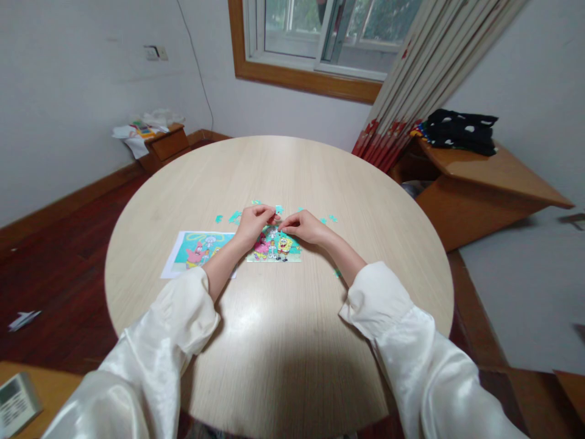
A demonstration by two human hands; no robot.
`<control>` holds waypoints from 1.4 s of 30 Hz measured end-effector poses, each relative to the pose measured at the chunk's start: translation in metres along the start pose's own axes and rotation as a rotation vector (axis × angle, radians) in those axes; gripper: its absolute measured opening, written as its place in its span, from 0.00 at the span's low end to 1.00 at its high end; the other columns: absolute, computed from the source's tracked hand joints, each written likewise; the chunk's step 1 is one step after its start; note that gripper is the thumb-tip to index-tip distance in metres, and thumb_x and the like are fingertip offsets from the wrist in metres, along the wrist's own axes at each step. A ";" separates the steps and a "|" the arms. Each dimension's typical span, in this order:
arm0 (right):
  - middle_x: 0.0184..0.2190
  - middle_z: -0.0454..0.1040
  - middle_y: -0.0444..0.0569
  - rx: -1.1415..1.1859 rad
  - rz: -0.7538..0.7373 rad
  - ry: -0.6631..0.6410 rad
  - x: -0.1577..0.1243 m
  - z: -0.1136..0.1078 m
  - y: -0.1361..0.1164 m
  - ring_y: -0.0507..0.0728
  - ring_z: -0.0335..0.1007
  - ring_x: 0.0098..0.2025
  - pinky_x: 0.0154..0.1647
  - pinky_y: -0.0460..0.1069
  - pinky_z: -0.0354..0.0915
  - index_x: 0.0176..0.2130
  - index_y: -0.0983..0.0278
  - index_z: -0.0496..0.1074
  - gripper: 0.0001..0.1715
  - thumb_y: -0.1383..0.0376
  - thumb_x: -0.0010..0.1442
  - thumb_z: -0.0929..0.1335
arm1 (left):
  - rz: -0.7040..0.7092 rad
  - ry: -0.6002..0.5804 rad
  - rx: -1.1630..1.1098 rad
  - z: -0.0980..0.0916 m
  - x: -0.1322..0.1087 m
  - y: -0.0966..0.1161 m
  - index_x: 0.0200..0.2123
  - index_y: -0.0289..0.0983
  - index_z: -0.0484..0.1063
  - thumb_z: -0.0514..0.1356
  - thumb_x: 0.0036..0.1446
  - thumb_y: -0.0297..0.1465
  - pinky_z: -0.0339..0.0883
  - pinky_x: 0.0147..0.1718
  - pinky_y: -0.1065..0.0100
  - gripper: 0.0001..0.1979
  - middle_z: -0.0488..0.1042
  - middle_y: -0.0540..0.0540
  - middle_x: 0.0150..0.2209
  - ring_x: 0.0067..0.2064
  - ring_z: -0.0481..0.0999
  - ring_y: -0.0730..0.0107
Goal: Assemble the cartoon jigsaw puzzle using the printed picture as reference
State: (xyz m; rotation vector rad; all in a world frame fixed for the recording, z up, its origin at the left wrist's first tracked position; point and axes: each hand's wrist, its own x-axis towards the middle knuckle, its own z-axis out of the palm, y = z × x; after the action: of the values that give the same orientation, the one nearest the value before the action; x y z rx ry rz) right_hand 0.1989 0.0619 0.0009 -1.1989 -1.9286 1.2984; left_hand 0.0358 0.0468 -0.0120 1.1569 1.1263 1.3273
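Note:
A partly assembled cartoon jigsaw puzzle [284,246] lies on the round table, with a pink figure and a yellow figure in its lower part. Over its upper left edge, my left hand [254,225] is closed in a pinch, with a turquoise puzzle piece [278,209] at its fingertips. My right hand [307,226] pinches at the puzzle's upper edge; whatever is between those fingertips is too small to make out. Left of the puzzle, a printed sheet [185,255] with the same cartoon scene lies partly under my left forearm.
Loose turquoise pieces [234,217] are scattered beyond my hands, and another piece [337,274] lies by my right forearm. The table [283,164] has a wooden cabinet [484,183] with dark cloth to its right. A remote-like device [18,405] sits at lower left.

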 end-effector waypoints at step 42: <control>0.29 0.79 0.50 -0.074 -0.076 0.126 0.003 -0.005 0.017 0.53 0.71 0.32 0.39 0.50 0.65 0.31 0.67 0.78 0.06 0.71 0.54 0.68 | 0.033 -0.006 -0.034 -0.001 0.003 -0.005 0.22 0.35 0.73 0.66 0.41 0.39 0.67 0.31 0.68 0.13 0.75 0.47 0.23 0.25 0.71 0.73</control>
State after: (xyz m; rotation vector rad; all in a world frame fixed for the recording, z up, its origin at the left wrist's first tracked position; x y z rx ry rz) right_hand 0.2081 0.0690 -0.0132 -1.2017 -1.9266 1.0947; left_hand 0.0351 0.0498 -0.0168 1.1584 1.0806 1.3619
